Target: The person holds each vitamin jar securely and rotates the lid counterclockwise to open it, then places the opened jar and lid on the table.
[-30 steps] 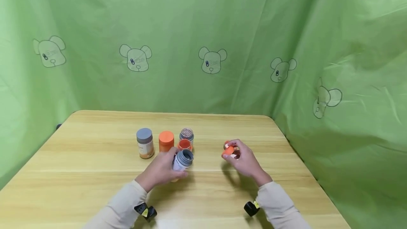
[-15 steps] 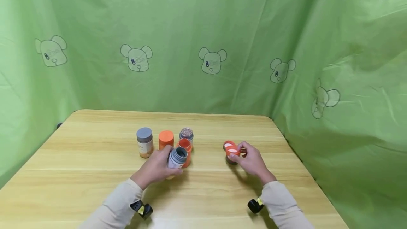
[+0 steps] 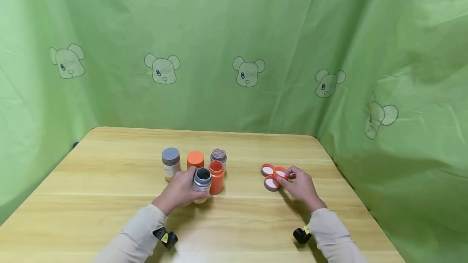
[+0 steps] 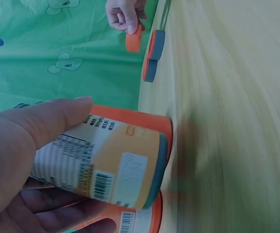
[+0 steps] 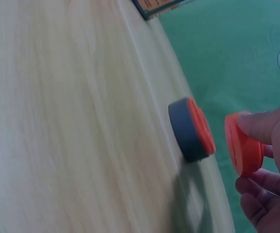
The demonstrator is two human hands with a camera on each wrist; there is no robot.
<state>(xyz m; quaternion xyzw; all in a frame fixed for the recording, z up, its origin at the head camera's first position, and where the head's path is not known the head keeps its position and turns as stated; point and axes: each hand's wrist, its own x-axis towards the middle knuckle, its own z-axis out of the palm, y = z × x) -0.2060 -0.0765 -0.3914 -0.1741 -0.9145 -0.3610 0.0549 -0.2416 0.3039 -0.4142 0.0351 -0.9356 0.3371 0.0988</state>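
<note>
My left hand [image 3: 178,192] grips an uncapped grey jar [image 3: 202,179] with a printed label. In the left wrist view this jar leans in front of an uncapped orange jar [image 3: 217,178]. At the right of the table my right hand [image 3: 300,186] pinches an orange lid [image 5: 245,144] between thumb and fingers; in the right wrist view it hangs above the tabletop. Close by lie two grey lids with orange inner rims and white liners, a rear lid [image 3: 267,169] and a front lid [image 3: 271,183].
A closed grey-lidded jar [image 3: 170,162] stands left of a closed orange jar [image 3: 195,159]. Behind the uncapped orange jar is a grey jar with a foil seal [image 3: 218,155]. All stand on a wooden table [image 3: 234,230] with green curtains [image 3: 204,104] behind.
My right hand has turned the orange lid over, liner up, and shifted slightly right with it, uncovering the two grey lids. My left hand has moved the grey jar left and tipped it more upright.
</note>
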